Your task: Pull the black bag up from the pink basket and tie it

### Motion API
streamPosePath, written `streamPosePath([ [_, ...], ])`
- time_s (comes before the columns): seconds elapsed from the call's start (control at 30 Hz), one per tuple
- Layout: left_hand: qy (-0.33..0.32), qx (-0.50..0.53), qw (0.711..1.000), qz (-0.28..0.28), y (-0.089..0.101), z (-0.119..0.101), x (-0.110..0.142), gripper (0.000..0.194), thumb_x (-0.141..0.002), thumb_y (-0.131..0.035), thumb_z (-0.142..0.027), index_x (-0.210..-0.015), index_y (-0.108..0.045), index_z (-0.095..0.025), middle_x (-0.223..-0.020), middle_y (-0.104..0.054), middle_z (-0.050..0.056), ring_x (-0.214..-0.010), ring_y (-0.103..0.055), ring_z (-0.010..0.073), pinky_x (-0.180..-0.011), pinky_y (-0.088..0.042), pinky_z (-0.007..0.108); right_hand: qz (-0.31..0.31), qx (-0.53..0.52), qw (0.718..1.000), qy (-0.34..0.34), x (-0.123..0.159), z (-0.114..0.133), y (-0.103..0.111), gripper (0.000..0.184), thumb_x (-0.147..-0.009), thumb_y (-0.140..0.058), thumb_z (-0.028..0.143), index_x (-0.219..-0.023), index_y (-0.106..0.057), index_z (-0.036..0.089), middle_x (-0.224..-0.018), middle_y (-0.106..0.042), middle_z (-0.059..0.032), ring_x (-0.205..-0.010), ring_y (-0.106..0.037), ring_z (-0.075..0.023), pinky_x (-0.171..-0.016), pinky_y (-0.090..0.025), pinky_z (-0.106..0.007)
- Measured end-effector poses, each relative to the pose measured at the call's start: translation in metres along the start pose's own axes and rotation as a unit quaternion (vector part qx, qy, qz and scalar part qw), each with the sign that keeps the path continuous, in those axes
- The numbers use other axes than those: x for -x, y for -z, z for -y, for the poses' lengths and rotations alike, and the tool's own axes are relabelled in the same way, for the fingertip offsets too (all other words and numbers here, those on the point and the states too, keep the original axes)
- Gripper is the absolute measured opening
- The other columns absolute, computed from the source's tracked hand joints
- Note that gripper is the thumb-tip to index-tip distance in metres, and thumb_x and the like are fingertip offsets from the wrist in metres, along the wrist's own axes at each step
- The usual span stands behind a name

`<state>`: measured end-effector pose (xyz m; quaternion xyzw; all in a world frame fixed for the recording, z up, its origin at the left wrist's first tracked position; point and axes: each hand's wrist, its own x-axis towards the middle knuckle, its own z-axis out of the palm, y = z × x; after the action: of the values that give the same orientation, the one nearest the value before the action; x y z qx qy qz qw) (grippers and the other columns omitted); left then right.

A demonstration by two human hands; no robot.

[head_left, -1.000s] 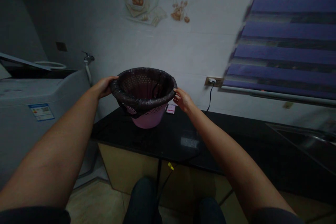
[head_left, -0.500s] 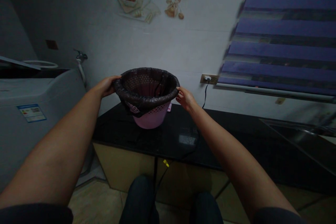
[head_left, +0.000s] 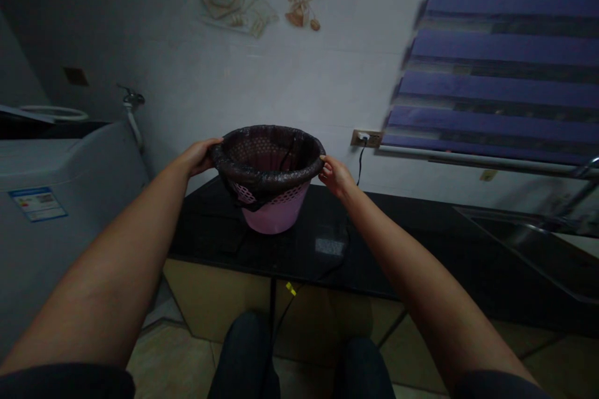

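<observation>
From where I stand, I see two bare hands well apart, one on each side of a pink basket (head_left: 276, 217). The left hand (head_left: 199, 158) is clamped on the rim at the basket's left side, and the right hand (head_left: 336, 176) pinches the rim at the right. A dark plastic bag (head_left: 264, 183) lines the basket and folds over its rim, so the fingers press on the plastic. Some of the bag hangs loose down the outside, at the front left, across the basket's holes. The basket is upright, with its base at the left part of a shiny black counter (head_left: 384, 243); I cannot tell whether it rests there or is held just above.

To the left stands a pale washing machine (head_left: 79, 168) with a blue and white label (head_left: 38, 204) on its side. Behind it, a tap (head_left: 132, 98) with a hose (head_left: 135, 128) comes out of the tiled wall (head_left: 281, 90). Right of the basket, a white plug (head_left: 364, 136) sits in a wall socket (head_left: 375, 139), and a black cord (head_left: 360, 167) runs down from it. Above the counter hangs a purple striped blind (head_left: 496, 50), and a metal sink (head_left: 538, 249) is set in farther right. A yellow tag (head_left: 291, 288) shows near the counter's front edge, before the cabinets (head_left: 219, 296).
</observation>
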<state>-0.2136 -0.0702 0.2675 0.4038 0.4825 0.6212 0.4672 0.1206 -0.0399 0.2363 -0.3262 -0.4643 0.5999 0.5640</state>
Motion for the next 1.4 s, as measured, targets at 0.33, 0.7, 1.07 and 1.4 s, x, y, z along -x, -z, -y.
streamPosePath([
  [0.33,0.002,0.011,1.000,-0.009,-0.011,0.017,-0.010,0.007,-0.074,-0.057,-0.018,-0.073,-0.062,-0.013,-0.064,-0.059,0.005,-0.054,-0.053,0.0140,-0.053,-0.047,0.023,-0.026,-0.015,1.000,0.007,0.000,0.002,0.016,0.022,-0.065,-0.068,0.027,-0.077,-0.054,0.016,-0.080,-0.055,-0.0033,-0.078,-0.050,-0.0118,-0.066,-0.037,-0.024],
  [0.7,0.031,0.024,0.999,0.003,-0.027,0.028,-0.013,0.006,-0.070,-0.059,-0.017,-0.074,-0.062,-0.013,-0.066,-0.060,0.004,-0.058,-0.054,0.0150,-0.061,-0.049,0.027,-0.042,0.000,0.999,0.023,0.004,0.006,0.031,0.026,-0.063,-0.069,0.028,-0.077,-0.051,0.017,-0.077,-0.053,-0.0023,-0.074,-0.048,-0.0111,-0.063,-0.033,-0.022],
  [1.07,0.044,0.028,0.998,0.019,-0.042,0.039,-0.016,0.006,-0.067,-0.062,-0.018,-0.072,-0.061,-0.015,-0.065,-0.059,0.004,-0.059,-0.054,0.0150,-0.062,-0.050,0.027,-0.064,0.009,0.997,0.043,0.007,0.009,0.046,0.030,-0.062,-0.067,0.028,-0.083,-0.049,0.018,-0.075,-0.052,-0.0008,-0.070,-0.047,-0.0092,-0.061,-0.032,-0.022],
  [1.4,0.054,0.027,0.998,0.029,-0.056,0.045,-0.016,0.013,-0.062,-0.064,-0.021,-0.073,-0.058,-0.017,-0.062,-0.057,0.003,-0.058,-0.053,0.0147,-0.057,-0.046,0.025,-0.080,0.025,0.995,0.055,0.007,0.011,0.058,0.029,-0.061,-0.068,0.029,-0.077,-0.047,0.018,-0.066,-0.047,0.0001,-0.062,-0.042,-0.0077,-0.057,-0.031,-0.021],
])
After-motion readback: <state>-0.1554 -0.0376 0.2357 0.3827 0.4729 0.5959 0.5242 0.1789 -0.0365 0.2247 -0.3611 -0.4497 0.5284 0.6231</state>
